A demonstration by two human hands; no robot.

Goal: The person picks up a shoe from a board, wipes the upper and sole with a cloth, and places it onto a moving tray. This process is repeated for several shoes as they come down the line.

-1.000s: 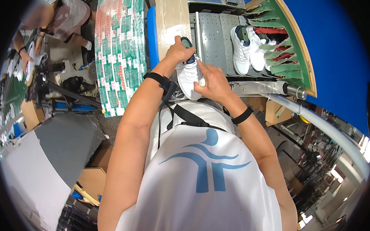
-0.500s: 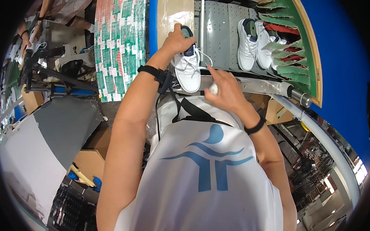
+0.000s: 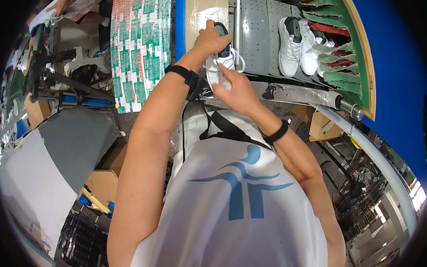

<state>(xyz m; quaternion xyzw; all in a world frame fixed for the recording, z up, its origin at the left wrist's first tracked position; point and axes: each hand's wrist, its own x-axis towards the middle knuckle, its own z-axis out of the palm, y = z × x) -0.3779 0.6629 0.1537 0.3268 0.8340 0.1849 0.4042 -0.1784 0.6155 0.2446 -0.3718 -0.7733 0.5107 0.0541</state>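
Observation:
A white lace-up sneaker (image 3: 212, 73) with a dark navy lining is held up in front of me, its toe pointing toward my body. My left hand (image 3: 211, 39) is closed around its heel and collar. Over the front of the shoe lies my right hand (image 3: 238, 89), fingers curled and slightly blurred. Between its thumb and fingers shows a small white wad (image 3: 225, 82), whose kind I cannot make out. The hand hides most of the toe. A loose white lace loop (image 3: 241, 62) sticks out at the shoe's right side.
White sneakers (image 3: 290, 48) stand on a grey perforated conveyor (image 3: 255, 35), beside a frame with torn green flaps (image 3: 340, 58). A metal rail (image 3: 301, 93) runs along the near edge. Left are a tape-covered brown board (image 3: 204, 9) and a green-and-white labelled panel (image 3: 138, 56).
My right hand has moved left from beside the sneaker onto its front, covering the toe. My left hand keeps its hold on the heel.

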